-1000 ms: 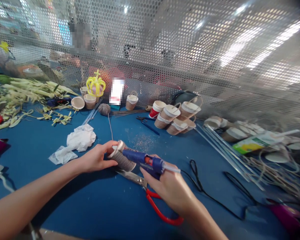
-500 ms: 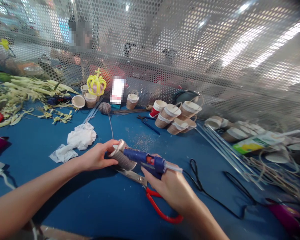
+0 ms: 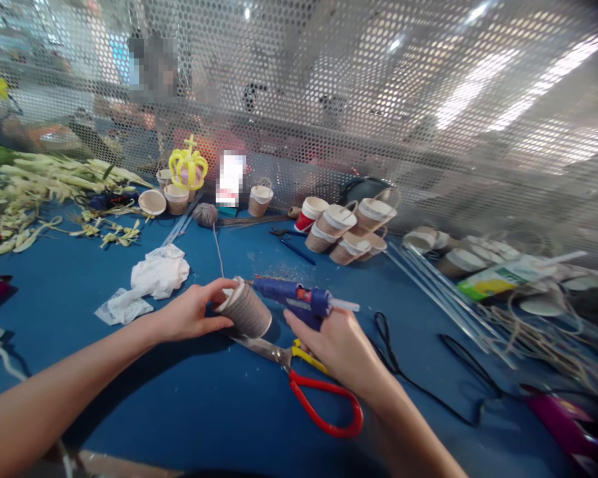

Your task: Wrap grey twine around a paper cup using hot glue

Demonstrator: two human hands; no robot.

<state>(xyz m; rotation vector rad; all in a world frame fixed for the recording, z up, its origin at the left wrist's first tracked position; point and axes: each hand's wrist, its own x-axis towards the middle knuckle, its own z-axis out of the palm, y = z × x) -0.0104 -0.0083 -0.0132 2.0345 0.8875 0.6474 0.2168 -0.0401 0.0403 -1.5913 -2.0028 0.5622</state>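
Tilted on its side, a paper cup (image 3: 249,312) wrapped in grey yarn is gripped at its rim by my left hand (image 3: 202,311), thumb and fingers closed on it. My right hand (image 3: 341,342) is wrapped around a blue hot glue gun (image 3: 294,295), a clear glue stick poking from its back. The gun's nozzle is beside the cup's rim; whether it touches I cannot tell. From the cup, a yarn strand runs back to a grey yarn ball (image 3: 206,214). Beneath my hands lie scissors (image 3: 323,405) with red handles, their blades partly behind the cup.
Crumpled white tissue (image 3: 160,272) lies left of the cup. Several wrapped cups (image 3: 333,226) stand at the back, near pliers (image 3: 294,242). Clear glue sticks (image 3: 448,299) and a black cable (image 3: 428,392) lie at right. A perforated metal screen (image 3: 289,86) rises behind the table.
My right hand and the glue gun have moved slightly up and away from the cup's side, showing more of the yarn wrap and a yellow handle by the scissors. My left hand still holds the cup.
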